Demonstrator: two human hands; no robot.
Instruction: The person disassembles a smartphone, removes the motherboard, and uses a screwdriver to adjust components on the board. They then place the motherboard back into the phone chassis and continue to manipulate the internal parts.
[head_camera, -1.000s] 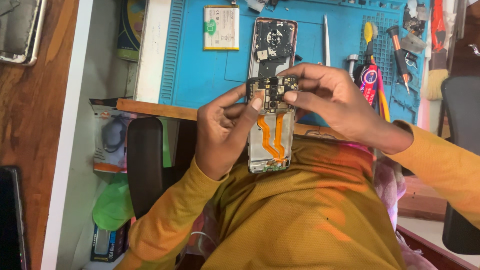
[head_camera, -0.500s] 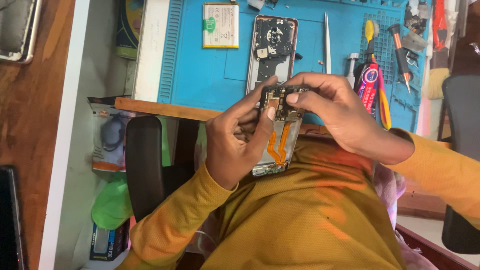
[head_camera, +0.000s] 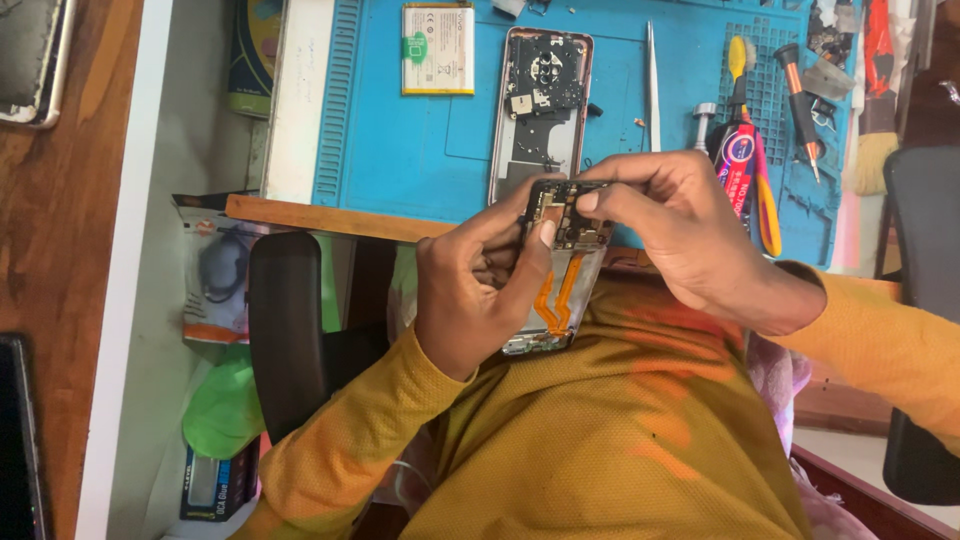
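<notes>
Phone (head_camera: 560, 290) (opened) pinched by both hands' closed fingers (head_camera: 545, 232).

Colours in view. My sleeves (head_camera: 380, 420) and shirt: mustard yellow with orange patches. Opened phone (head_camera: 562, 262) in my hands: dark circuit board above, orange ribbon cables on a silver frame. Work mat (head_camera: 420, 130): bright blue, ribbed at its edge. Battery (head_camera: 438, 49): white with a green tab. Tweezers (head_camera: 652, 85): silver. Screwdriver (head_camera: 802, 95): black and orange. Desk (head_camera: 55, 220): reddish-brown wood.
</notes>
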